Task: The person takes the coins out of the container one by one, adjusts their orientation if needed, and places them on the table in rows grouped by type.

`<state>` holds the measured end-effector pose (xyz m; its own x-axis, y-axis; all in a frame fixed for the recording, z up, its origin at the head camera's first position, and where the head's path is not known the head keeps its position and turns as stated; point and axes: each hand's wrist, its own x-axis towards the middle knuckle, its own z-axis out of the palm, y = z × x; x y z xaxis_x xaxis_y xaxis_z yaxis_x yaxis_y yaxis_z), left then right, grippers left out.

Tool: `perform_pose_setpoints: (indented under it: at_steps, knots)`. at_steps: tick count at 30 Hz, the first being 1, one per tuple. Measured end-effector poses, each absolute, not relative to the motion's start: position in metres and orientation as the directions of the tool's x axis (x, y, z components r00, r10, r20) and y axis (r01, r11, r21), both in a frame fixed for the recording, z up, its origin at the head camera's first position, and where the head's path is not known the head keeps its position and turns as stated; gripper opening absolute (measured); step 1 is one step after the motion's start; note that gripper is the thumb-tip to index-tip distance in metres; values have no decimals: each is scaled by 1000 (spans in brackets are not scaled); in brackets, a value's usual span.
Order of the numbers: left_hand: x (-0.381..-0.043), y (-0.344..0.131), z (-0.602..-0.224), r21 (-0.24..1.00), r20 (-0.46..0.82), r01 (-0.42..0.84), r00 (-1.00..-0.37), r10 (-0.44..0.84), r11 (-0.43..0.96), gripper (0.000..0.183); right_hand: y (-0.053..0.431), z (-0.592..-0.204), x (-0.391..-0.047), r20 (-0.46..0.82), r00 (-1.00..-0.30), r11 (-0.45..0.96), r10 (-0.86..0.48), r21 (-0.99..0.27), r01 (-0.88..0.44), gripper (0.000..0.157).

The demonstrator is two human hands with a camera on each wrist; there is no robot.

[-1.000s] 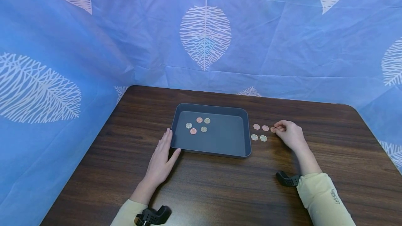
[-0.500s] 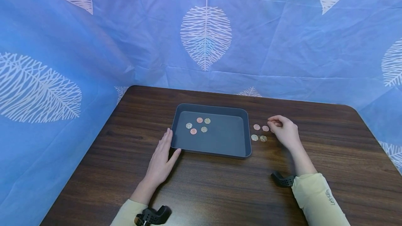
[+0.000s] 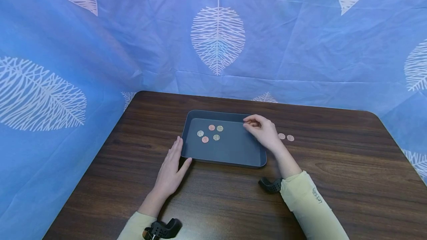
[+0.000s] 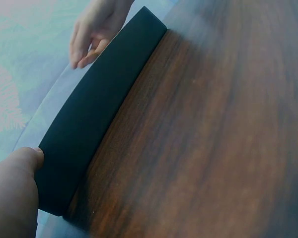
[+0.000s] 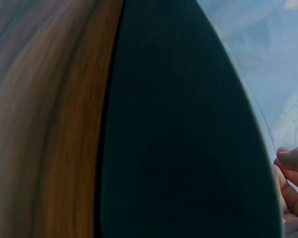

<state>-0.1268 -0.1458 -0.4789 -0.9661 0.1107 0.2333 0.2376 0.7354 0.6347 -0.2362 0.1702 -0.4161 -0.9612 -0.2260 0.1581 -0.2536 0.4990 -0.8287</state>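
My left hand rests at the near left corner of a dark grey tray, fingers straight along its left side. Its thumb touches the tray's near wall in the left wrist view. Over the tray's right part is my right hand, fingers loosely bent, thumb and index finger slightly apart, no coin showing between them. Inside the tray, toward the left, lie several coins, copper ones and paler ones. To the right on the table are two copper coins; my right hand and forearm hide the others there.
The dark wooden table extends around the tray, with rounded far corners. Behind it hangs a blue cloth with white leaf prints. The tray has raised walls on all sides.
My right hand has left the rightmost copper coin, which stays on the table, and moved left over the tray. The left hand, the tray and its coins have not moved.
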Motion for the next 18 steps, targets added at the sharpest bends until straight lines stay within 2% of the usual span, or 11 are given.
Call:
perform_pose_setpoints:
  at_steps: [10, 18]
  knots:
    - [-127, -145, -478, 637, 232, 226, -968, 96, 737, 69, 116, -423, -243, 143, -917, 444, -374, -840, -312, 27]
    - [-127, -145, -479, 634, 231, 226, -968, 98, 740, 69, 98, -436, -248, 54, -901, 480, -430, -832, -279, 28]
